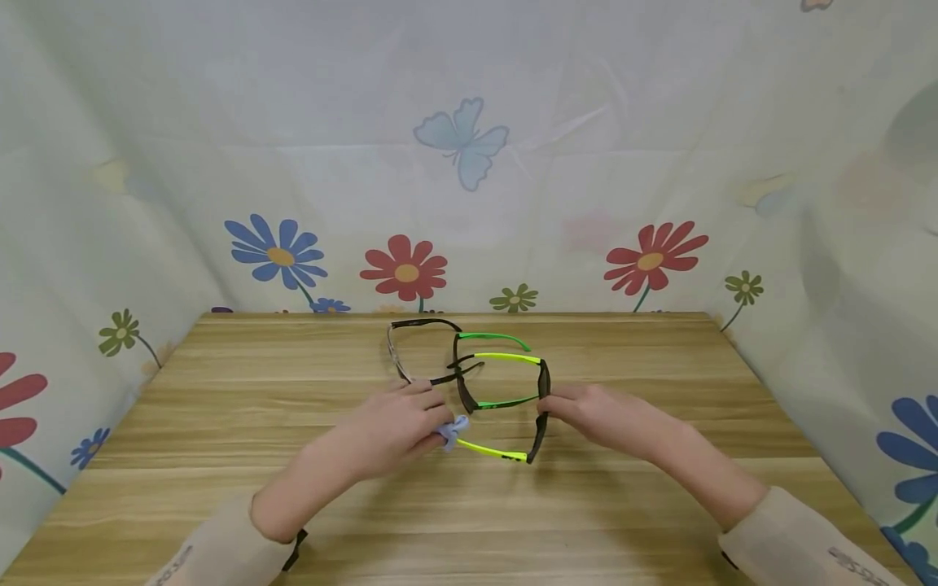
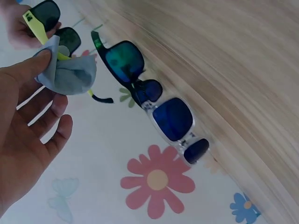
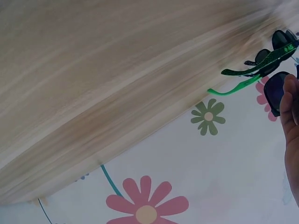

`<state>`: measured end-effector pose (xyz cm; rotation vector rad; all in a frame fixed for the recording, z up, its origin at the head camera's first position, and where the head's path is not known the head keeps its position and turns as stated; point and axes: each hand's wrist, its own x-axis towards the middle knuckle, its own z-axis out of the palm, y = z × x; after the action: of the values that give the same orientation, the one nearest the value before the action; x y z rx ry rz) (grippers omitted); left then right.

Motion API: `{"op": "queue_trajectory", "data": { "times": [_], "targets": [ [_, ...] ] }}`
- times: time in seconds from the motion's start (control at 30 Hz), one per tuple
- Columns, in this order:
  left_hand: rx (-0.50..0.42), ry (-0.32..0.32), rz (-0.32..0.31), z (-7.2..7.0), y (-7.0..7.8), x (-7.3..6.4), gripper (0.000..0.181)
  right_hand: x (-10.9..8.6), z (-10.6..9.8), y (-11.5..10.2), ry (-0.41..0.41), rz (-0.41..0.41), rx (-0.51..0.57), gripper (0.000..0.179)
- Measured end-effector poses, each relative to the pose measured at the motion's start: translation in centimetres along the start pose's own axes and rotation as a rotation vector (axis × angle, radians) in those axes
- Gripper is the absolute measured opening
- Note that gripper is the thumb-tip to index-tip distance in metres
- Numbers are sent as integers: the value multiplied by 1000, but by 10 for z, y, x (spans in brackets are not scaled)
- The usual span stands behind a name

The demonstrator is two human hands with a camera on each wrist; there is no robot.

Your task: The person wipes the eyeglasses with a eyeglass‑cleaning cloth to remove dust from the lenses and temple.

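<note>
A pair of sunglasses with yellow-green temples (image 1: 498, 451) and dark lenses is held above the table between both hands. My left hand (image 1: 392, 427) pinches a light blue cloth (image 2: 70, 77) folded about one yellow temple, whose dark tip pokes out below the cloth in the left wrist view. My right hand (image 1: 604, 415) grips the front of the same sunglasses near the middle, fingertips by a dark lens (image 3: 274, 93). Beyond the hands are black sunglasses with green temples (image 2: 124, 61) and, left of these, a clear-framed pair with blue lenses (image 2: 174, 119) and dark temples.
The wood-grain table (image 1: 645, 521) spreads around and beneath both hands. A white flowered curtain (image 1: 542, 228) rises behind its far edge and at both sides. The two other sunglasses stand close together near the far middle of the table.
</note>
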<state>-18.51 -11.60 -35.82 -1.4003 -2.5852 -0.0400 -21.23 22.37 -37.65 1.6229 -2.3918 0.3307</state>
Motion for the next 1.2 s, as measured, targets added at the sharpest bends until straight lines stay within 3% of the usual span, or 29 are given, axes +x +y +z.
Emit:
{"op": "queue_trajectory", "data": {
  "times": [0.13,0.4,0.7,0.93,1.2],
  "targets": [
    [27,5,39,0,9,4,19,2,4,-2,6,-23,-37,30],
    [110,43,95,0,24,11,22,7,4,-8,-22,25,-25,30],
    [163,-21,122,-2,42,18,24,17,5,-16,-30,34,19,23],
    [150,-50,123,3,44,19,22,19,6,-17,-25,17,58,17],
    [160,-39,129,10,43,19,21,18,5,-17,-47,46,93,16]
  ]
}}
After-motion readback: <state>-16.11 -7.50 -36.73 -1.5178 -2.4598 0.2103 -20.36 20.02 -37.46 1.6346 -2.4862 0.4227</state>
